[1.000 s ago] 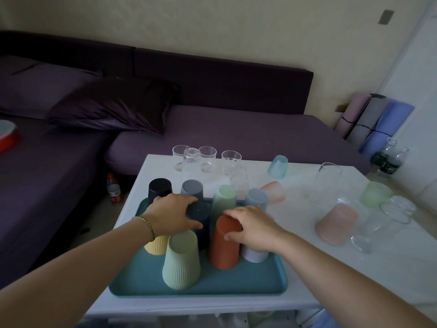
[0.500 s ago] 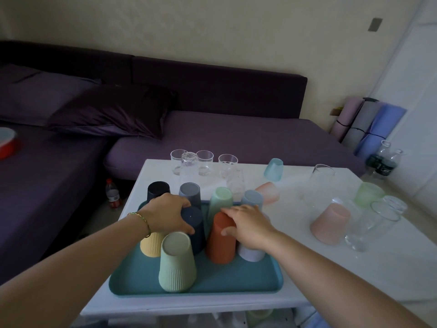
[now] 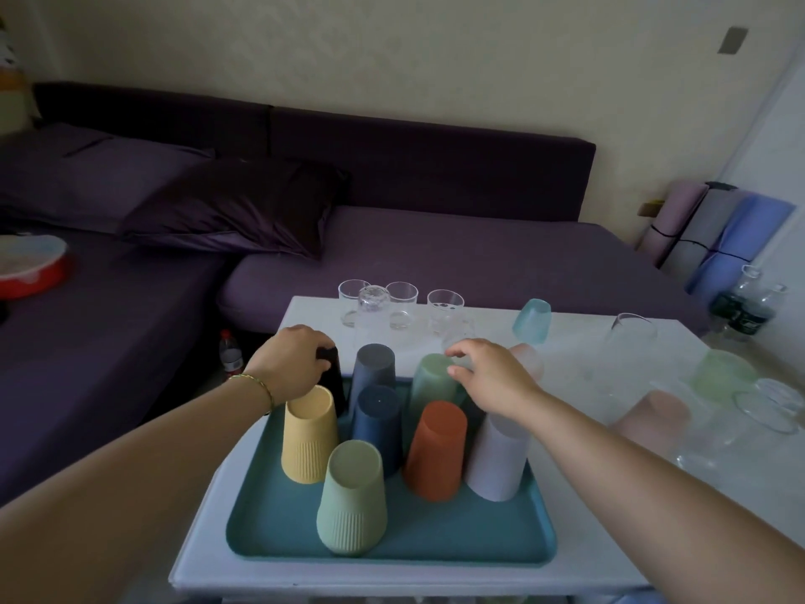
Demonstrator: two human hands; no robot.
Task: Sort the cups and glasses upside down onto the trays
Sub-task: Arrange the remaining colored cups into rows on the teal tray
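A teal tray [image 3: 279, 520] on the white table [image 3: 610, 555] holds several upside-down plastic cups: yellow [image 3: 309, 433], pale green [image 3: 352, 494], navy [image 3: 377, 422], orange [image 3: 435, 449], lavender [image 3: 496, 459], grey [image 3: 373, 364] and light green [image 3: 433, 381]. My left hand [image 3: 294, 364] is closed over the top of a black cup [image 3: 331, 372] at the tray's back left corner. My right hand [image 3: 492, 377] hovers with fingers spread just above and beside the light green cup, holding nothing.
Clear glasses [image 3: 400, 303] stand along the table's far edge. A light blue cup [image 3: 531, 320], a pink cup [image 3: 653, 418], a green cup [image 3: 721, 372] and more glasses [image 3: 766, 405] crowd the right side. A purple sofa [image 3: 435, 250] lies behind; bottles [image 3: 740, 307] stand far right.
My left hand moved back from the navy cup to the black cup. My right hand left the orange cup and rose toward the light green cup, fingers apart.
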